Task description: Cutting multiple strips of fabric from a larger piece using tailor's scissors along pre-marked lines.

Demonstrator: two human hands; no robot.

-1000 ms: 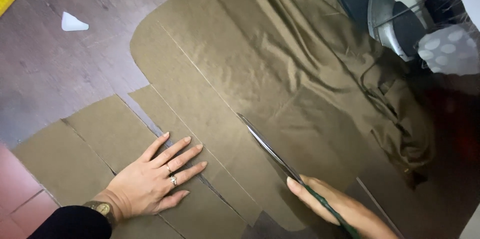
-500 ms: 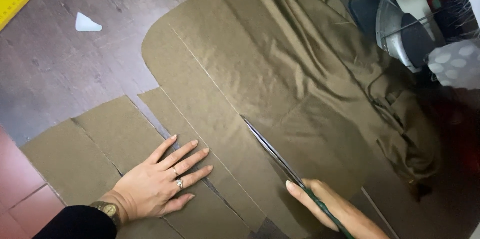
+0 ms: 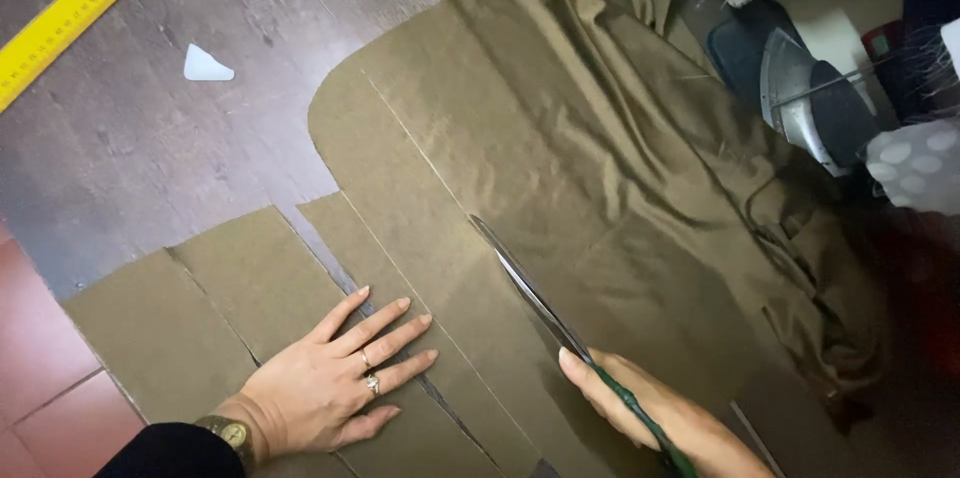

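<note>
Olive-green fabric (image 3: 560,138) lies spread over a dark wooden table. My left hand (image 3: 335,373) rests flat, fingers apart, on a cut strip of the fabric (image 3: 230,288) near the front left. My right hand (image 3: 660,418) grips long scissors (image 3: 530,288) by their green handles. The blades lie low across the cloth, pointing up and to the left along a pale marked line. A watch and a dark sleeve show at my left wrist, and rings sit on two fingers.
A yellow ruler (image 3: 75,8) lies along the top left of the table (image 3: 150,158). A small white chalk piece (image 3: 205,63) sits near it. A clothes iron (image 3: 800,98) stands at the right by bunched fabric. Red floor tiles (image 3: 40,378) show at the lower left.
The view has shifted slightly, so everything sits a little further right and lower. Both hands and the scissors keep nearly the same places on the fabric.
</note>
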